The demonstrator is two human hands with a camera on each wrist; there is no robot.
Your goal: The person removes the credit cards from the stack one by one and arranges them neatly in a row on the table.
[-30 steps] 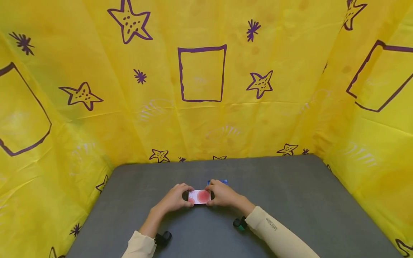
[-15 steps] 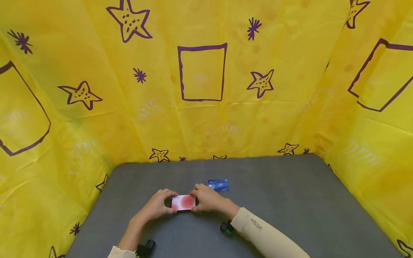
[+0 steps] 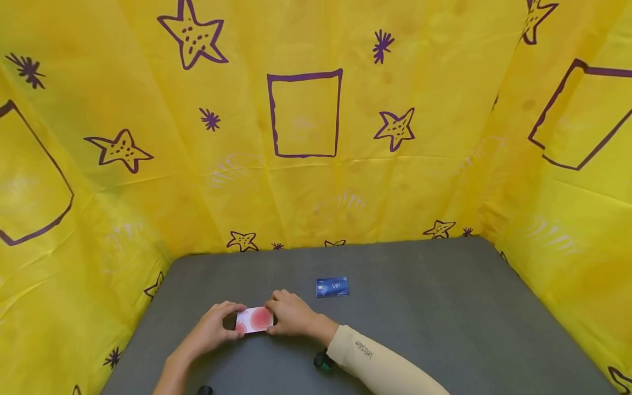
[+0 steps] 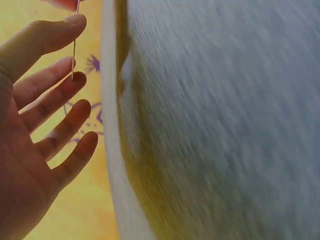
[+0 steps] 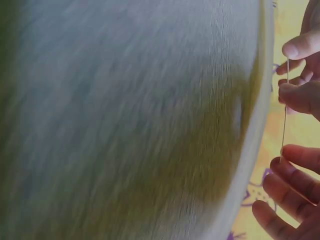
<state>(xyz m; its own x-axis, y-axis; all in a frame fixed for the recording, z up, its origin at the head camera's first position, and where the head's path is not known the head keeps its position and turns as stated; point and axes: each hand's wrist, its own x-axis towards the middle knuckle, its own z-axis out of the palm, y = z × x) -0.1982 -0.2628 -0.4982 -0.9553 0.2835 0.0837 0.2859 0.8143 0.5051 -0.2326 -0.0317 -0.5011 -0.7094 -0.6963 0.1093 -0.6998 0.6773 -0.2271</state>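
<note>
A white card with red circles [image 3: 254, 320] is held level between both hands above the table. My left hand [image 3: 213, 328] pinches its left end between thumb and fingers. At the opposite end, my right hand [image 3: 294, 316] pinches it the same way. Seen edge-on, the thin card [image 4: 74, 57] runs between thumb and fingertips in the left wrist view. The right wrist view also catches the card [image 5: 285, 127] as a thin line, with both hands on it. A blue card [image 3: 332, 287] with pale lettering lies flat on the table, beyond my right hand and touched by neither hand.
The grey table [image 3: 419, 318] has rounded far corners. Yellow cloth walls [image 3: 306, 192] with purple stars and box outlines rise behind it and at both sides. A dark wrist device [image 3: 323, 360] sits below my right sleeve [image 3: 380, 356].
Both hands have carried the white card left and nearer to me. The blue card, partly covered by my right hand before, now shows whole and stays in place.
</note>
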